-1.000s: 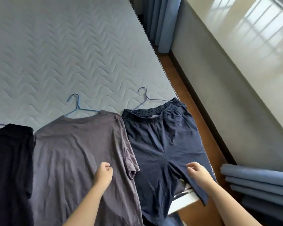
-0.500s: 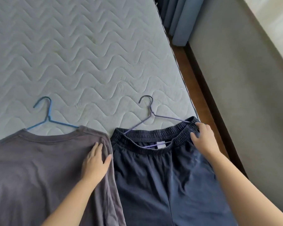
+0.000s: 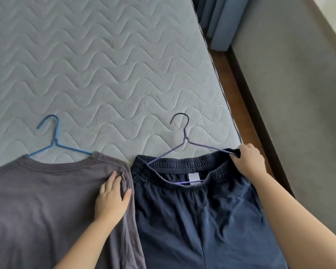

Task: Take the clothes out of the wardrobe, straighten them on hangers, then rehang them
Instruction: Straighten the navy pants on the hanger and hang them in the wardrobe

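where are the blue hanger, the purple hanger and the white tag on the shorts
blue hanger [image 3: 54,142], head view, where the neck meets the two arms
purple hanger [image 3: 186,140], head view, the joint just below the hook
white tag [image 3: 194,178], head view, centre of the label

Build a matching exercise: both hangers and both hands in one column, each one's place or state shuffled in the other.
1 blue hanger
2 purple hanger
3 left hand
4 right hand

A grips the waistband corner of the navy shorts
B sits in the neck of the grey T-shirt
C rests flat on the grey T-shirt
D runs through the shorts' waistband

Pairs: 1-B, 2-D, 3-C, 4-A
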A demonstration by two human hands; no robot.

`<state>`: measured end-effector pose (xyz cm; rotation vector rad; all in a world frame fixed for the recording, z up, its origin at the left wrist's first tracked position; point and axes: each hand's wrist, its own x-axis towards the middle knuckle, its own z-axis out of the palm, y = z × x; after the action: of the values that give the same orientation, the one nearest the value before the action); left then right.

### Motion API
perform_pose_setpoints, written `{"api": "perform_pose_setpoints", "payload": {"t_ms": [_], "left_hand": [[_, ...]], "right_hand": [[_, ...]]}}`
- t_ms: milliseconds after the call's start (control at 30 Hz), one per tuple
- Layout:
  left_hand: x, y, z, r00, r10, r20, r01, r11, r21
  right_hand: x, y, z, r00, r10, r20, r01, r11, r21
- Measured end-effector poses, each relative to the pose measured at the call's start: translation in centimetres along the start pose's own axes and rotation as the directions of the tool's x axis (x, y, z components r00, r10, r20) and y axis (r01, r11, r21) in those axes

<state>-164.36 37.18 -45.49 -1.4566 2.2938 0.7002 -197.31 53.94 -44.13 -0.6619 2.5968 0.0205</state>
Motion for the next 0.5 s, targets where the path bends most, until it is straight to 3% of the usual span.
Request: {"api": "perform_pose_setpoints", "payload": {"t_ms": [167,367,500], "left_hand": [[-2.2,1.5,-3.1,0.994,-0.005,0.111,0.012,0.998,-0.060],[-6.7,5.9,-7.8,0.971,0.232,0.049,-0.229,0.971,-0.067],[-10.7,9.8,-10.2,0.945,0.319,0.079,-0.311,0.946,-0.094]], "right_hand": [[-5.5,1.2,-4.2,0.988,0.030,-0.152,0.017,0.955,0.296],[-14.6,4.8,-9.4,0.981,0.039,-0.189,0.053,0.887,0.458],[-20.6,8.2,-12.6,0.977,0.103,-0.186,0.016,0.836,0.548]]}}
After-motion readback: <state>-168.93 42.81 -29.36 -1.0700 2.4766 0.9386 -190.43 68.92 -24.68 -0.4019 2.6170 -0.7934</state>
